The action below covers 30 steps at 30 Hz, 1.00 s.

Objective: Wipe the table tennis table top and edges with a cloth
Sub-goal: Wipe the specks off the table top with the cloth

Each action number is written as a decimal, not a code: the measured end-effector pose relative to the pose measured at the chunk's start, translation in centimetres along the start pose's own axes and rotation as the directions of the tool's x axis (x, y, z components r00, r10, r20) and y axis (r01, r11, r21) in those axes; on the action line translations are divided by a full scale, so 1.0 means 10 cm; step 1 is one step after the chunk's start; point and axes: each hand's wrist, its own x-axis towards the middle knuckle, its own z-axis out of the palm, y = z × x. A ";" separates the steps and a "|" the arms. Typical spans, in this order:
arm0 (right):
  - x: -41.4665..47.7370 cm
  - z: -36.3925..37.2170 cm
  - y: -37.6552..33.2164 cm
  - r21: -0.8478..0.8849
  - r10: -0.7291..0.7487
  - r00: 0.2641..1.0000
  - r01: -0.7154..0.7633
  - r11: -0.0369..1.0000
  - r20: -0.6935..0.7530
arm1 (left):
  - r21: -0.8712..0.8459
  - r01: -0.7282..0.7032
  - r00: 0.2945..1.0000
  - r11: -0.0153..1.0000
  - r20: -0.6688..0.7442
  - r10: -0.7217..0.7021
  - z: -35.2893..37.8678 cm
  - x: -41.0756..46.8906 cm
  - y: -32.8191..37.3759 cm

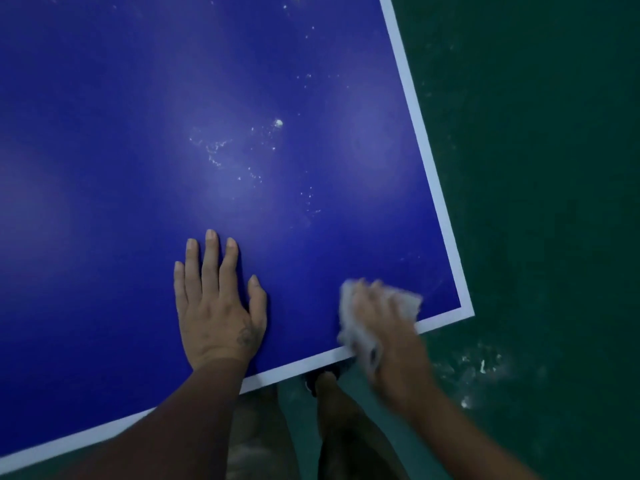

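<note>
- A dark green floor fills the right side and the lower edge of the view, with pale smears and flecks on it near the lower right.
- The blue table takes up most of the view, seen from above and slanted. A white border line runs along its right edge and its near edge, and the two runs meet at the corner at the right.
- White specks lie scattered on the blue top, thickest near the middle, with more trailing up toward the far right edge.
- The left hand lies flat on the table, palm down, just inside the near border line. Its fingers are straight and slightly spread, the thumb is out to the right, and it holds nothing.
- The forearm crosses the near white line on its way to the hand.
- The cloth, white and crumpled, is on the table close to the right corner, under the right hand. Part of it reaches down over the near white line.
- The right hand is blurred. Its fingers are bent over the cloth and hold it against the table top, and cloth shows both above the knuckles and below the palm.
- The two hands are near each other but apart, with bare blue top between them.
- Below the near edge the person's bare legs show, with a dark shoe on the floor just under the edge.
</note>
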 end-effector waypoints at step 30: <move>0.63 -0.81 1.32 0.054 0.448 0.873 -0.447 0.893 -0.194 | 0.008 0.002 1.000 1.000 -0.031 -0.002 -0.02 0.00 0.03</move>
